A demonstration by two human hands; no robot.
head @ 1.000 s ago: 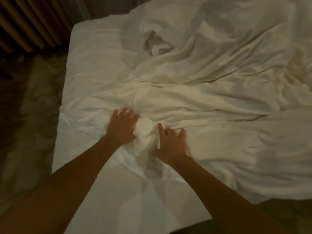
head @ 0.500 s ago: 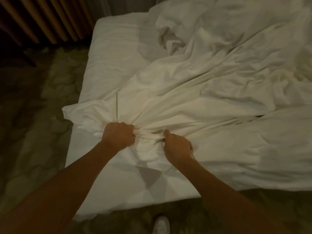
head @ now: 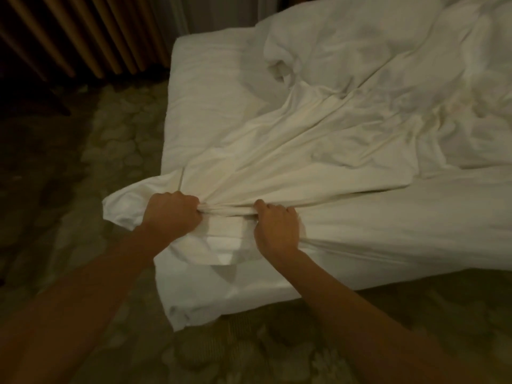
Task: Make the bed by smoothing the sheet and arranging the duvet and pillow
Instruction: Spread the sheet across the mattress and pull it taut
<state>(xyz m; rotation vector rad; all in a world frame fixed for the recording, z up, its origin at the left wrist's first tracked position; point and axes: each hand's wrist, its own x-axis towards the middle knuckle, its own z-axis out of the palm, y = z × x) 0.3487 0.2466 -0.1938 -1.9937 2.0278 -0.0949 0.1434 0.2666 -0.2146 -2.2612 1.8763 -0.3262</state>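
Bed: the bed (head: 249,295) fills the right of the view, and its near left corner juts over the patterned carpet (head: 83,189). The person stands at that corner, which I'd say is the best spot to haul bedding down and across.
Duvet: the white duvet (head: 346,128) lies heaped and creased over the far right of the bed. Long taut folds fan from that heap down to the near left corner, so it's under tension, not lying slack.
Sheet: the sheet (head: 210,87) shows bare along the bed's left edge up to the far left corner, lightly wrinkled. It's uncovered because the duvet sits skewed to the right.
Duvet corner: a loose flap (head: 122,206) spills past the bed's left edge, hanging free beside the left fist.
Left hand: the left hand (head: 171,214) is a tight fist, fingers curled right round bunched duvet cloth.
Right hand: the right hand (head: 277,228) is just beside it with the same clenched grip on the duvet, thumb on top.
Gathered edge: between the fists the cloth is roped into a tight band (head: 227,210), a two-fisted hold that looks made for a hard pull.
Pillow: none in view.
Progress: early, I'd judge, with the duvet not yet spread or squared.
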